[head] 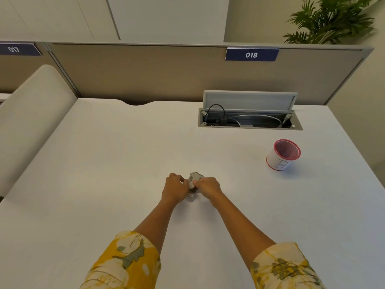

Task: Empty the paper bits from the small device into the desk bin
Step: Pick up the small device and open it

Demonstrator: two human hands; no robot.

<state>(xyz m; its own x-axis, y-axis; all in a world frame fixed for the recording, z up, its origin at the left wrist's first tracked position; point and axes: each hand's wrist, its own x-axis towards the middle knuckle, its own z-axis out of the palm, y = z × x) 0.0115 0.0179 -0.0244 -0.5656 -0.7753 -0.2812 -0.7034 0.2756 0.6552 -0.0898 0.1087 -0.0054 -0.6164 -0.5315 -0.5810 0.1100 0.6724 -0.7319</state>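
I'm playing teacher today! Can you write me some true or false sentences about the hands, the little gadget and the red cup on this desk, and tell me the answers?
1. Both hands hold the small device. True: the left hand and right hand grip it from either side.
2. The desk bin lies tipped over. False: it stands upright.
3. The bin is to the person's right, farther away than the hands. True.
4. The cable hatch in the desk is closed. False: its lid is up, with cables showing.
5. The sign above the hatch reads 020. False: it reads 018.
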